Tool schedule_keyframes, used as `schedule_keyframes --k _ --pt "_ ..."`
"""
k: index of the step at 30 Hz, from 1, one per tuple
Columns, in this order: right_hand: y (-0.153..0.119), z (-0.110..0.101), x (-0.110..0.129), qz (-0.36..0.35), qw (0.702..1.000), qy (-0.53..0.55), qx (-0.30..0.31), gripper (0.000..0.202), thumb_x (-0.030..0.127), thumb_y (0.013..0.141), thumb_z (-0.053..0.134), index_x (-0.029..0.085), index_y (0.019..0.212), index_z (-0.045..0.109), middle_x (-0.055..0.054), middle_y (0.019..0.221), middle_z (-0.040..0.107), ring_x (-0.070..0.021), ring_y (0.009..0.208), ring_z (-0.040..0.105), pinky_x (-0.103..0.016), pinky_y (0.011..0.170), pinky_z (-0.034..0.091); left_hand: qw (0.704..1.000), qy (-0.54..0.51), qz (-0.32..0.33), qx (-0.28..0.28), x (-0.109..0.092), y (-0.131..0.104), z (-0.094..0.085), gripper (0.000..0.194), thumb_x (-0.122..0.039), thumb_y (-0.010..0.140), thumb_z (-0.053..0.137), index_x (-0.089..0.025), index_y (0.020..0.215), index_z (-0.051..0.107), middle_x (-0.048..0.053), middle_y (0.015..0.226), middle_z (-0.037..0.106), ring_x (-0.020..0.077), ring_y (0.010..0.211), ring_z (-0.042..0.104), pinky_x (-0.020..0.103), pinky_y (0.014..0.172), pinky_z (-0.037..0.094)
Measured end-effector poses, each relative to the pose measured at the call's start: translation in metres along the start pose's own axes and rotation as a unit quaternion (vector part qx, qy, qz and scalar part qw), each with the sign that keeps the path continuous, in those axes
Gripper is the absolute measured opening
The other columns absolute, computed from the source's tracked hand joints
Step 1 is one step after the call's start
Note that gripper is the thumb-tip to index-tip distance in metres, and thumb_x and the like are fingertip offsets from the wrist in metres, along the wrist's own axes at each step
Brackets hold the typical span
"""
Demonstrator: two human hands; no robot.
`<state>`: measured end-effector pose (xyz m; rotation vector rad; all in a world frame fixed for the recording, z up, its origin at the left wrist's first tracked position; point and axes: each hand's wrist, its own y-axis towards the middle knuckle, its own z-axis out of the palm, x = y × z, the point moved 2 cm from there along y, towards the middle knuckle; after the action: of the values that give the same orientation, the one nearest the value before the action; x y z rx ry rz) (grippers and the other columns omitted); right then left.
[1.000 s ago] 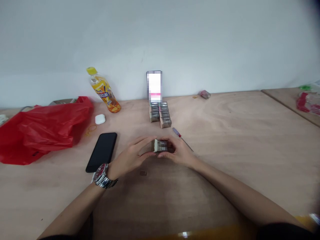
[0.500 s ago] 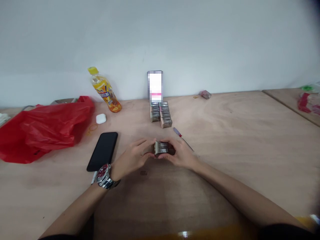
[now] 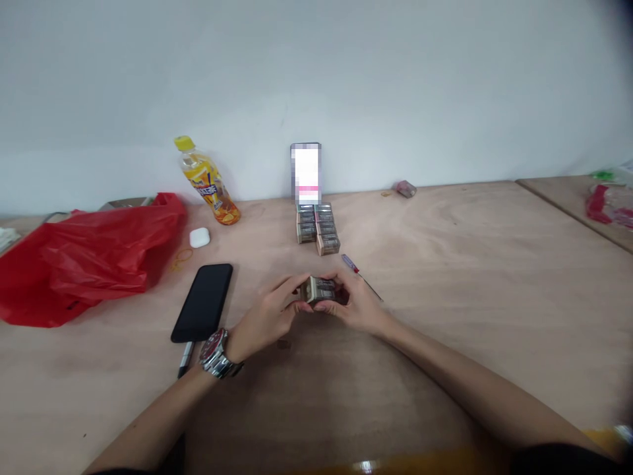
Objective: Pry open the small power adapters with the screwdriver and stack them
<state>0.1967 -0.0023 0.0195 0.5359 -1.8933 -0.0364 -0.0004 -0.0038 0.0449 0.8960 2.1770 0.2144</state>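
Between both hands, just above the wooden table [image 3: 425,264], is a small dark box [image 3: 322,290] with a pale end. My left hand [image 3: 271,310], a steel watch [image 3: 217,353] on its wrist, pinches the box's left end between thumb and fingers. My right hand [image 3: 357,305] grips the other end, its fingers covering part of that side. Beyond the hands, several similar small boxes [image 3: 328,245] stand in two rows. A screwdriver [image 3: 351,264] with a clear and red handle lies just past my right hand.
A lit phone [image 3: 307,173] leans on the wall behind the boxes. Left of my hands lie a black phone [image 3: 204,302], a pen [image 3: 186,357], a white earbud case [image 3: 200,237] and a red plastic bag [image 3: 109,257]. A drink bottle [image 3: 210,185] stands tilted near the wall.
The box has turned slightly between my hands, showing more of its pale end. My left wrist has shifted a little to the right, uncovering more of the pen.
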Motion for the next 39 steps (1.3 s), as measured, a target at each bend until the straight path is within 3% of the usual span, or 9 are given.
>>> schedule_keyframes --k 5,10,14,19,23,26,30,35,39 --pt "0.000 -0.001 0.005 -0.007 0.999 0.048 0.020 0.037 0.045 0.091 0.056 0.020 0.118 0.056 -0.008 0.103 0.067 -0.0197 0.084 0.066 -0.033 0.069 0.054 0.999 0.009 -0.045 0.014 -0.003 0.002 -0.002 0.043 -0.030 0.091 0.059 -0.022 0.132 0.048 0.005 0.116 0.063 0.0167 0.101 0.062 0.033 0.092 0.054" --pt "-0.001 -0.001 0.003 0.037 0.992 0.118 0.013 0.041 0.045 0.098 0.042 0.027 0.134 0.040 -0.011 0.130 0.058 -0.0166 0.080 0.069 -0.035 0.072 0.058 0.997 0.036 -0.066 -0.026 -0.001 0.007 -0.014 0.030 -0.032 0.092 0.057 -0.022 0.121 0.056 0.005 0.111 0.065 0.0174 0.098 0.063 0.034 0.090 0.054" --pt "0.001 0.002 -0.007 0.069 0.991 0.113 -0.018 0.039 0.048 0.098 0.039 0.025 0.129 0.042 -0.012 0.120 0.062 -0.0148 0.071 0.069 -0.034 0.066 0.059 0.991 0.113 -0.050 -0.050 0.015 0.012 -0.031 0.031 -0.031 0.091 0.056 -0.021 0.121 0.058 0.008 0.117 0.064 0.0220 0.107 0.061 0.039 0.093 0.052" --pt "0.002 0.003 -0.009 0.055 0.995 0.084 -0.015 0.034 0.046 0.099 0.039 0.024 0.125 0.043 -0.011 0.115 0.063 -0.0143 0.072 0.069 -0.034 0.066 0.059 0.983 0.178 -0.046 -0.005 0.043 0.011 -0.039 0.039 -0.028 0.093 0.051 -0.017 0.131 0.050 0.011 0.127 0.059 0.0247 0.118 0.055 0.044 0.103 0.045" --pt "0.001 0.003 -0.008 0.048 0.996 0.073 -0.015 0.032 0.043 0.099 0.040 0.024 0.123 0.043 -0.010 0.116 0.061 -0.0137 0.072 0.068 -0.033 0.065 0.059 0.969 0.240 -0.042 -0.028 0.039 0.008 -0.036 0.039 -0.032 0.094 0.049 -0.015 0.130 0.049 0.016 0.138 0.046 0.0279 0.126 0.047 0.045 0.105 0.043" --pt "0.002 0.003 -0.008 0.043 0.997 0.068 -0.012 0.030 0.041 0.099 0.041 0.023 0.123 0.044 -0.010 0.115 0.061 -0.0137 0.073 0.068 -0.033 0.066 0.059 0.945 0.319 -0.038 -0.063 0.024 0.009 -0.029 0.030 -0.041 0.092 0.055 -0.016 0.109 0.058 0.015 0.119 0.054 0.0290 0.112 0.053 0.044 0.096 0.046" --pt "0.002 0.003 -0.007 0.043 0.997 0.060 -0.003 0.029 0.039 0.099 0.040 0.023 0.123 0.045 -0.011 0.113 0.062 -0.0142 0.075 0.068 -0.032 0.066 0.059 0.925 0.375 -0.049 -0.027 0.019 0.020 -0.020 0.025 -0.042 0.092 0.052 -0.018 0.095 0.059 0.012 0.095 0.060 0.0300 0.096 0.055 0.046 0.085 0.047" --pt "0.002 0.003 -0.007 0.031 0.998 0.050 -0.001 0.027 0.038 0.099 0.041 0.023 0.122 0.044 -0.010 0.112 0.062 -0.0135 0.073 0.068 -0.032 0.065 0.058 0.941 0.338 -0.007 0.000 0.049 0.047 -0.027 0.017 -0.023 0.094 0.043 -0.018 0.094 0.059 0.013 0.099 0.063 0.0283 0.102 0.056 0.046 0.092 0.044" --pt "0.001 0.004 -0.008 0.025 0.999 0.045 0.004 0.028 0.036 0.099 0.041 0.021 0.123 0.043 -0.011 0.110 0.062 -0.0131 0.073 0.068 -0.031 0.065 0.058 0.963 0.269 0.006 -0.021 0.083 0.064 -0.039 0.018 -0.021 0.094 0.041 -0.017 0.098 0.058 0.012 0.105 0.065 0.0246 0.106 0.058 0.041 0.096 0.046"
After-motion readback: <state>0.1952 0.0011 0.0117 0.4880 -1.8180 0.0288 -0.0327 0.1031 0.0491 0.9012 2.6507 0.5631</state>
